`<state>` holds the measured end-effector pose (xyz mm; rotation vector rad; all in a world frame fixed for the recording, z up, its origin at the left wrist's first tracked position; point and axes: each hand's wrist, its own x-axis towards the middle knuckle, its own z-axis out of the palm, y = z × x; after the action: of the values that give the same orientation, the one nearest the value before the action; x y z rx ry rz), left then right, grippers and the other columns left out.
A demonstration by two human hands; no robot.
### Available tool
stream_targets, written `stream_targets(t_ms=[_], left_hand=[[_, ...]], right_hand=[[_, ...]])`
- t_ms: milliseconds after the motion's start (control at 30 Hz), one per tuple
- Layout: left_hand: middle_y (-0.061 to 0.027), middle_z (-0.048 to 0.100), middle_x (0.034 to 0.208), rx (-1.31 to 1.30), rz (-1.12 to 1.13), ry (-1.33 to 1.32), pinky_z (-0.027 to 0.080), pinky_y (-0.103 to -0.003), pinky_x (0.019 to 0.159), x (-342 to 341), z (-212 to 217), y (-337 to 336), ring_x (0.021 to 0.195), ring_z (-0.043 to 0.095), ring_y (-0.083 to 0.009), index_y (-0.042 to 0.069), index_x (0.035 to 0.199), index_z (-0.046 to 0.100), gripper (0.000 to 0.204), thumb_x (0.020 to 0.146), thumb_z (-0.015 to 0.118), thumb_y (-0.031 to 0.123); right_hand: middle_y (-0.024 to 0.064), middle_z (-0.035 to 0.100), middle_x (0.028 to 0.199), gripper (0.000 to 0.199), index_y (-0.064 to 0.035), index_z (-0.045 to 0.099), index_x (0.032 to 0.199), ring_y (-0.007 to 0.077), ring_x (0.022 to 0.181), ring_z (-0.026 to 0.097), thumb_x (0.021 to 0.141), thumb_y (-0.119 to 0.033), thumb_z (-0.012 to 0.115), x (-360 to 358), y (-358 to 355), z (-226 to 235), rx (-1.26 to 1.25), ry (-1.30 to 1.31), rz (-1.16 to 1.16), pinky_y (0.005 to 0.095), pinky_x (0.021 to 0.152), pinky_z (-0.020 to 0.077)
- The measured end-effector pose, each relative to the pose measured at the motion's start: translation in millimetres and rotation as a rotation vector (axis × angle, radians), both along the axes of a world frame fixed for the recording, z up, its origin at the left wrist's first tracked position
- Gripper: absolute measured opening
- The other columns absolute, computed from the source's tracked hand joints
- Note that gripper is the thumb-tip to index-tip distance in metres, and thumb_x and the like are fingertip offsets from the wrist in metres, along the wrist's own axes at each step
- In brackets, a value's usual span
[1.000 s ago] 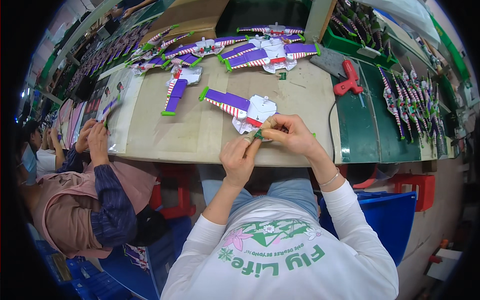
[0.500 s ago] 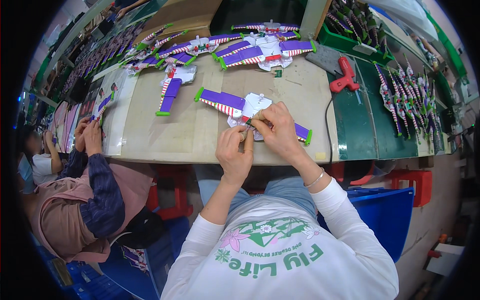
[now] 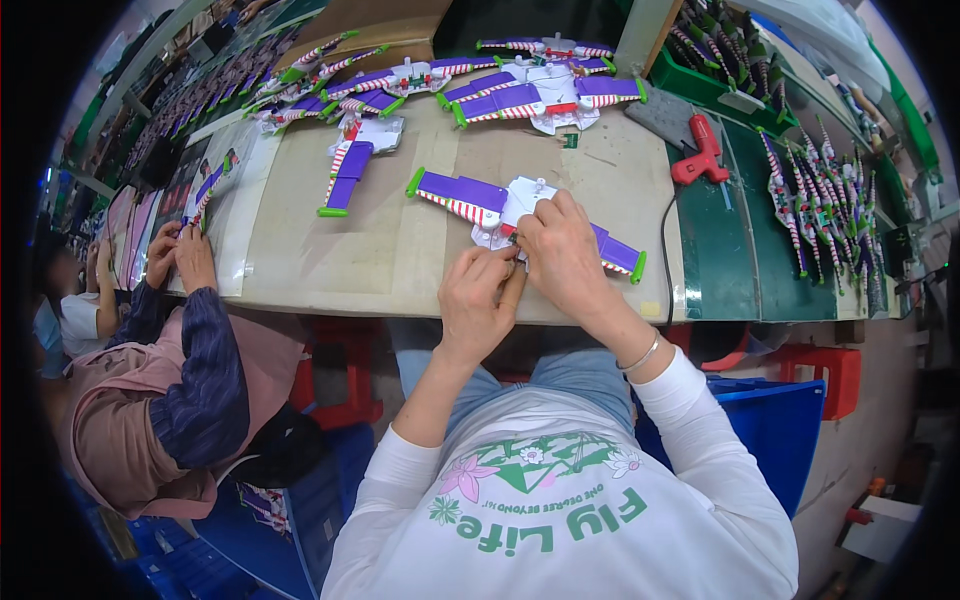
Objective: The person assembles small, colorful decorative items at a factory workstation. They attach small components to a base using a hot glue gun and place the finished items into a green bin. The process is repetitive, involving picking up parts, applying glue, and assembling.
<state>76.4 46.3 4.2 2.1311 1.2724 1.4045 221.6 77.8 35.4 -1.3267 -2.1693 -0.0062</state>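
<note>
A toy wing piece (image 3: 460, 193) lies on the table in front of me, with a white middle, purple panels, red-and-white stripes and green tips. My right hand (image 3: 565, 258) bends over its white middle, fingertips pinched on a small green circuit board (image 3: 513, 238). Close below it, at the near edge of the middle, my left hand (image 3: 480, 300) has thumb and fingers pressed together. What the left fingertips grip is too small to make out. My right hand covers part of the wing piece.
More wing pieces (image 3: 490, 102) are grouped at the back of the table (image 3: 330, 265), one (image 3: 350, 170) apart. A red glue gun (image 3: 700, 152) with a cord lies right. Many narrow striped pieces (image 3: 825, 205) stand far right, near a green bin (image 3: 700, 92). A co-worker's hands (image 3: 180, 258) work at left.
The view has shifted slightly, so the table things appear farther right. Both hands remain at the white middle; the right hand now covers more of the small circuit board.
</note>
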Motion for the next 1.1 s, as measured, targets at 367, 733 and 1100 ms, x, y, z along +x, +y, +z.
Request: stream_targets(t_ms=[367,733,1100], left_hand=[[-0.0125,0.059,0.106,-0.071,0.220,-0.199,0.042,-0.039,0.082,4.6,-10.1,38.3,0.089,0.052,-0.0255,-0.001,0.075,0.068,0.021,0.080,0.076,0.018],[-0.0196,0.052,0.140,-0.135,0.237,-0.071,0.039,-0.044,0.096,4.0,-3.5,39.8,0.108,0.051,-0.0371,0.001,0.063,0.060,0.032,0.077,0.078,0.024],[-0.0175,0.045,0.148,-0.311,0.169,-0.095,0.032,-0.044,0.103,1.7,-1.6,37.1,0.115,0.046,-0.0361,0.003,0.067,0.058,0.027,0.080,0.073,0.020]], right_hand=[[0.0159,0.063,0.085,0.014,0.0020,0.066,0.080,0.0322,0.095,0.055,0.066,0.003,0.068,12.5,14.8,11.8,-0.069,-0.119,0.219,0.0403,0.085,0.0470],[0.0187,0.064,0.077,0.006,0.0012,0.067,0.071,0.0356,0.086,0.057,0.071,-0.005,0.068,25.6,15.7,3.4,-0.189,0.133,0.228,0.0445,0.082,0.0468],[0.0172,0.065,0.070,0.015,-0.0057,0.073,0.070,0.0349,0.080,0.062,0.055,-0.003,0.075,8.9,21.2,-4.6,-0.078,-0.014,0.190,0.0442,0.077,0.0485]])
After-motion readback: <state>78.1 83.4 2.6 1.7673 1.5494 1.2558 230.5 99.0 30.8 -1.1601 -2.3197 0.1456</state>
